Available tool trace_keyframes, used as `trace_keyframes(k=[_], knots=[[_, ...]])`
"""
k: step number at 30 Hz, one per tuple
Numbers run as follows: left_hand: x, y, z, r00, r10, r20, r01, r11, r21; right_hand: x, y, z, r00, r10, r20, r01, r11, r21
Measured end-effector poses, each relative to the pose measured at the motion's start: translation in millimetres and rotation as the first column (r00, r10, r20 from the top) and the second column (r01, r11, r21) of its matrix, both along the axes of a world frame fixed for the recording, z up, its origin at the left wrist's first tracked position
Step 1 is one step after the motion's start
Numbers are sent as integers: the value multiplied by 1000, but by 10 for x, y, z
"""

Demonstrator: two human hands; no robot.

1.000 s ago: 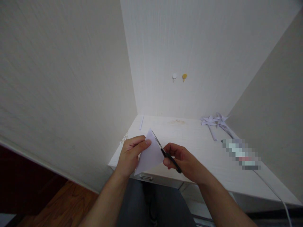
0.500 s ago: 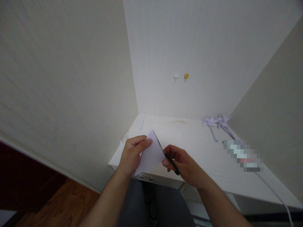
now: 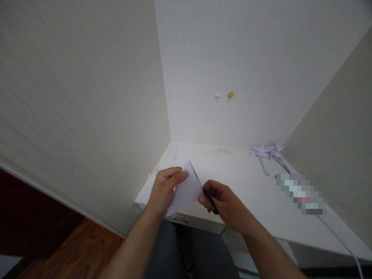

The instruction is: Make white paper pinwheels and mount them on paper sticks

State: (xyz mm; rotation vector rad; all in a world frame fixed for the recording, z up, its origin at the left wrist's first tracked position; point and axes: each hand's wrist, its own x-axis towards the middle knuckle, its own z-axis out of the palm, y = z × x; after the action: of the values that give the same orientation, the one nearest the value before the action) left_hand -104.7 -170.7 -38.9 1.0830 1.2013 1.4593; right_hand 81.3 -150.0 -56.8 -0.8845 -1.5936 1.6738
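Note:
My left hand (image 3: 166, 188) pinches a white sheet of paper (image 3: 187, 192) between thumb and fingers. The paper comes to a point at the top and is held up over the front of the desk. Black-handled scissors (image 3: 211, 202) are gripped in my right hand (image 3: 218, 198), with my fingers curled round the handles. Their blades lie along the paper's right edge and are mostly hidden by the sheet. Both hands are above the white desk (image 3: 232, 178), close together on either side of the paper.
A white paper strip (image 3: 175, 151) lies at the back left, near small scraps (image 3: 154, 169) by the wall. Paper pinwheel shapes (image 3: 266, 150) on sticks rest at the back right. A blurred-out object (image 3: 300, 193) with a white cable (image 3: 340, 240) sits at the right. Two hooks hang on the wall.
The scissors have shifted slightly, and less of their blades shows along the paper's right edge. My left hand keeps the paper pinched. The whole view has moved a little.

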Motion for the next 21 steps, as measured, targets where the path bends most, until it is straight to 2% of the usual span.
trace_keyframes(k=[6,14,21], knots=[[11,34,23,1000,-21,15,21,999,-30,-27,58,-40,1000,17,-18,-17,1000,-4],[12,123,-64,1000,-24,3,24,999,-42,-70,141,-141,999,-22,-38,21,999,-36],[25,168,-64,1000,-31,4,31,998,-49,-74,162,-199,998,-44,-51,42,998,-49]])
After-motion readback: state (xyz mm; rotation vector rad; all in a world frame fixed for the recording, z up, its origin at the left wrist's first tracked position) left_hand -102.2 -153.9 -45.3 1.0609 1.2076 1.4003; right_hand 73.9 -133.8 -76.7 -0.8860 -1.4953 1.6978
